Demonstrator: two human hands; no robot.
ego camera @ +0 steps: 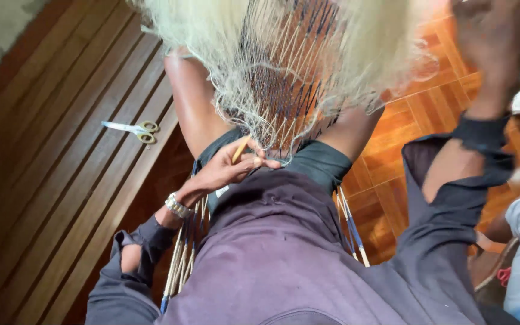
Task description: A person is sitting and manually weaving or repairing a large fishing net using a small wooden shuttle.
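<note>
— Where is the left hand?

— Just left of the frame's centre. The left hand [227,171] bends back at the wrist, palm turned up, its fingers pinched shut on a thin yellowish stick [241,148] that slants up to the right. A metal watch [177,206] sits on that wrist, and the dark sleeve below it is torn.

— What is it working on?

— A hanging mass of pale blond fibre [284,54] fills the top middle, with dark and light strands running through it. The stick's tip meets its lower fringe.

— And the right hand?

— The right hand [492,42] is raised in the upper right corner, blurred and close to the camera; I cannot tell whether it holds anything.

— The surroundings?

— A dark slatted wooden bench [49,180] covers the left side, with scissors [133,129] lying on it. An orange parquet floor [422,102] shows at upper right.
</note>
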